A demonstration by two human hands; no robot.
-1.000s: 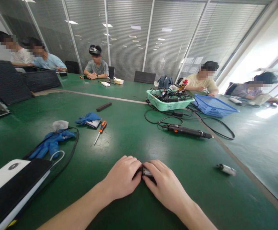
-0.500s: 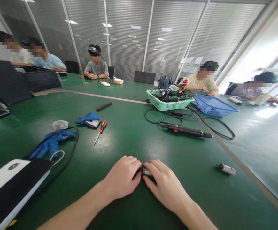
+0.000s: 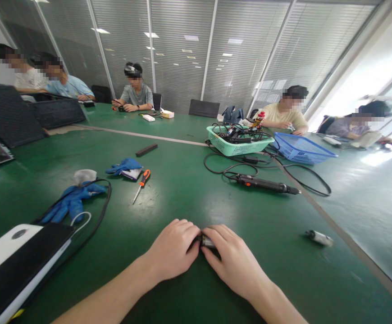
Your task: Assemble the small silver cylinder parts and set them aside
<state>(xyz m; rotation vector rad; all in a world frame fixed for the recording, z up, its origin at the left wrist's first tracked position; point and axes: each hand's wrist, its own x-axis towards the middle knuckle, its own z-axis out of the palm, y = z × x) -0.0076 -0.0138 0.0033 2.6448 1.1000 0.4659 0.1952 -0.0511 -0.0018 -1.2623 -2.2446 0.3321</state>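
Low in the middle, my left hand (image 3: 175, 247) and my right hand (image 3: 231, 256) meet over a small silver metal cylinder (image 3: 207, 242) with a dark end, perhaps a small motor. The right fingers wrap round the silver body. My left fingers close on the dark end, most of which is hidden under them. A similar silver cylinder (image 3: 319, 238) with a dark tip lies on its side on the green table (image 3: 169, 193), off to the right and apart from my hands.
Ahead lie a corded electric screwdriver (image 3: 266, 184), an orange-handled screwdriver (image 3: 142, 184) and a dark bar (image 3: 146, 150). Blue gloves (image 3: 70, 204) and a black-and-white device (image 3: 20, 265) are left. A green basket (image 3: 239, 147) of tools and a blue basket (image 3: 300, 150) stand farther back; several people sit around.
My hands and the cylinder look the same. Across the table, the person in grey has lifted a hand and an orange item has shifted; the person in yellow has moved their hands slightly.
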